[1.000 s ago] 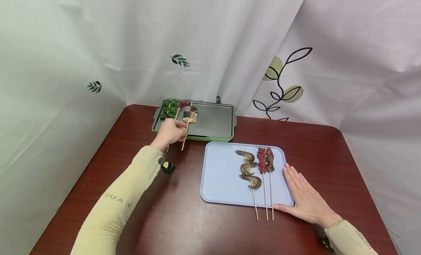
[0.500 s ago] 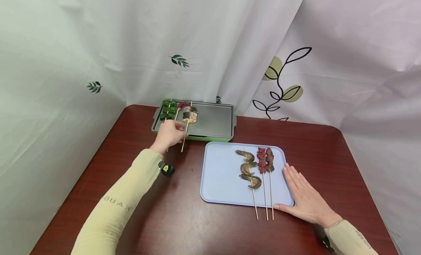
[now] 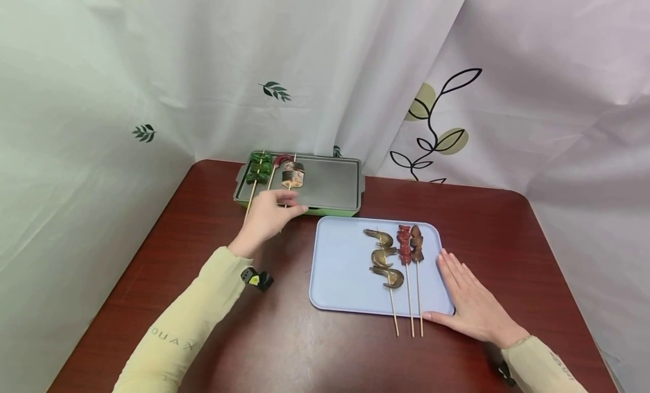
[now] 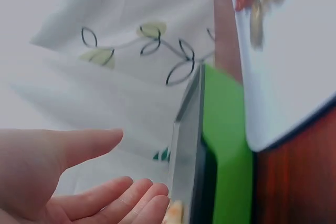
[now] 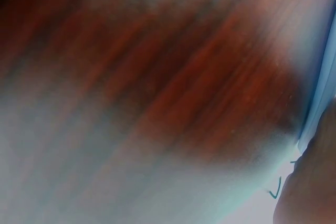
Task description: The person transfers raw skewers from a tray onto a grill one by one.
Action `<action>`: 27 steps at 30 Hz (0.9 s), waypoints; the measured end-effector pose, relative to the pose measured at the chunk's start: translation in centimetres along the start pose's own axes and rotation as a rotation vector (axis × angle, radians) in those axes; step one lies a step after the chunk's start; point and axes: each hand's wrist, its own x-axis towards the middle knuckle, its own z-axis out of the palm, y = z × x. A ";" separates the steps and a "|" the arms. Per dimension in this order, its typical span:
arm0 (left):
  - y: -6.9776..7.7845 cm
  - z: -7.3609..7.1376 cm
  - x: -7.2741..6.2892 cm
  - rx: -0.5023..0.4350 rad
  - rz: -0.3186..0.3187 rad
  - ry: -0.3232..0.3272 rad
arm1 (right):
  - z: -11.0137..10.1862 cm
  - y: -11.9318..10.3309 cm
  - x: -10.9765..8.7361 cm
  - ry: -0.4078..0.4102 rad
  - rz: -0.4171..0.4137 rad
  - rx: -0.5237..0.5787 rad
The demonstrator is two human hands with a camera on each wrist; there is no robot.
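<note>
In the head view my left hand hovers at the front edge of the grill pan, thumb and fingers apart. The left wrist view shows nothing between thumb and fingers. Beside it on the pan lie a green pepper skewer, a skewer with a dark red curved piece, and a skewer of pale chunks with dark skin; its stick is partly hidden by my hand. My right hand rests with straight fingers along the right edge of the blue tray.
On the tray lie a shrimp skewer, a red meat skewer and a brown meat skewer, sticks reaching over its front edge. A white curtain stands behind the dark red table.
My left hand has let go of the pale-chunk skewer's stick and drawn slightly back and right, its fingers spreading. That skewer stays on the pan. My right hand has not moved.
</note>
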 end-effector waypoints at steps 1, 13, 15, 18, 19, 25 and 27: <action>0.2 0.3 -0.4 -0.018 0.003 -0.012 | 0.0 0.0 0.0 0.000 0.000 0.001; 0.7 4.2 -3.8 -0.220 -0.053 -0.116 | 0.0 0.1 0.0 -0.008 0.001 0.002; 0.7 4.8 -4.3 -0.238 -0.061 -0.126 | 0.0 0.1 0.0 -0.009 0.002 0.002; 0.6 5.5 -4.9 -0.262 -0.070 -0.142 | 0.0 0.1 0.0 -0.008 0.001 0.002; 0.6 5.8 -5.0 -0.266 -0.071 -0.147 | 0.0 0.1 0.0 -0.007 0.000 0.002; 0.4 6.9 -5.9 -0.281 -0.081 -0.190 | 0.0 0.1 0.0 -0.004 -0.001 0.002; 0.3 7.2 -6.1 -0.285 -0.081 -0.199 | 0.0 0.0 -0.1 -0.003 -0.002 0.000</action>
